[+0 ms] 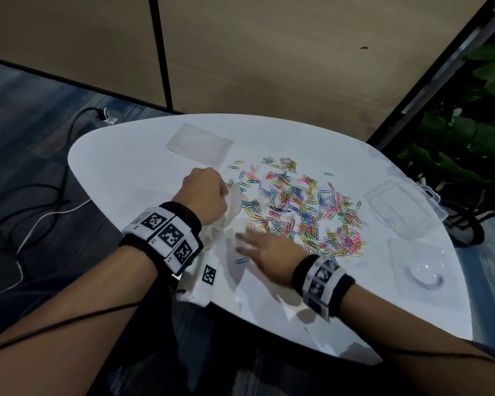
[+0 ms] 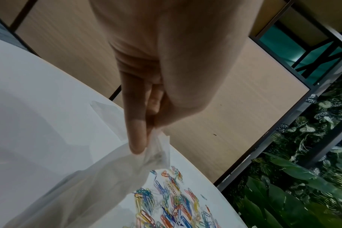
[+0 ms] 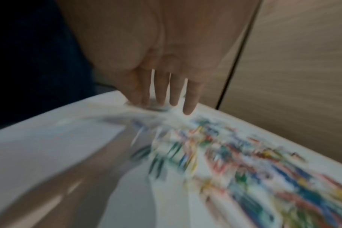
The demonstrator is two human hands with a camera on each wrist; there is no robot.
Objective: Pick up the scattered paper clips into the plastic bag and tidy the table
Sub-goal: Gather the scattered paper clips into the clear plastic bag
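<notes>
Several coloured paper clips [image 1: 297, 207] lie spread over the middle of the white table [image 1: 120, 172]. My left hand [image 1: 203, 195] pinches the top edge of a clear plastic bag [image 1: 229, 215] and holds it up beside the pile's left edge; thumb and finger grip the film of the plastic bag [image 2: 158, 148] above the paper clips [image 2: 166, 200]. My right hand [image 1: 260, 247] lies flat, fingers straight, at the pile's near-left edge by the bag's mouth. In the blurred right wrist view the right hand [image 3: 166, 95] has its fingers spread over the clips [image 3: 234, 162].
A second flat clear bag [image 1: 200, 145] lies at the table's far side. An open clear plastic box [image 1: 400, 208] and its lid [image 1: 423, 270] sit at the right. One blue clip [image 1: 242, 260] lies apart near my right hand. Cables [image 1: 35, 201] run over the floor on the left.
</notes>
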